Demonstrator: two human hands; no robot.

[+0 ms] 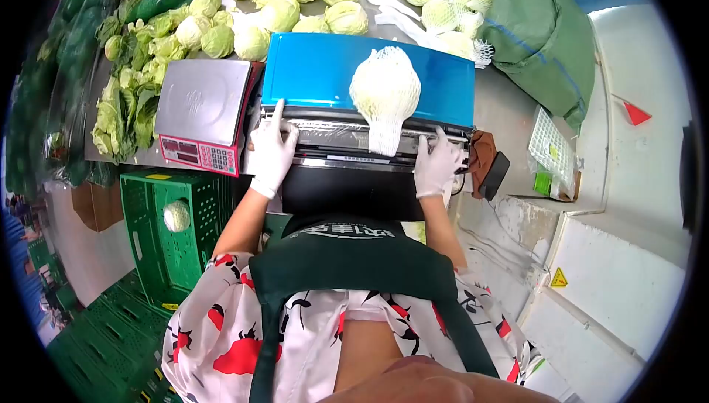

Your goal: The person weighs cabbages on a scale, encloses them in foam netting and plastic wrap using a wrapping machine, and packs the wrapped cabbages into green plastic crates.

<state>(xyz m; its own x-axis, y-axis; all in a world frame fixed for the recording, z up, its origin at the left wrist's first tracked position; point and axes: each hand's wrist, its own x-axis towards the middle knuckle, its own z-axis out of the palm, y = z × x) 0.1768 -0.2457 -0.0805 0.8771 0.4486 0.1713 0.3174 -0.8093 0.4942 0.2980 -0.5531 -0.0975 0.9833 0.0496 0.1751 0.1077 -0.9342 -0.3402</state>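
Left hand (274, 153) and right hand (439, 164), fingers part-spread, gripping nothing, rested along the blue machine's (310, 71) front edge; netted cabbage (386, 87) overhung between, wider gap leftward.

From my remote seat, I have the machine (310, 71) on the tabletop (509, 108) with one netted cabbage (385, 85) atop it, a scale (203, 100) just left, a crate (212, 207) holding a round item (176, 216) front-left, loose cabbages (279, 15) behind, and bagged cabbages (441, 16) and a sack (550, 41) behind-right.
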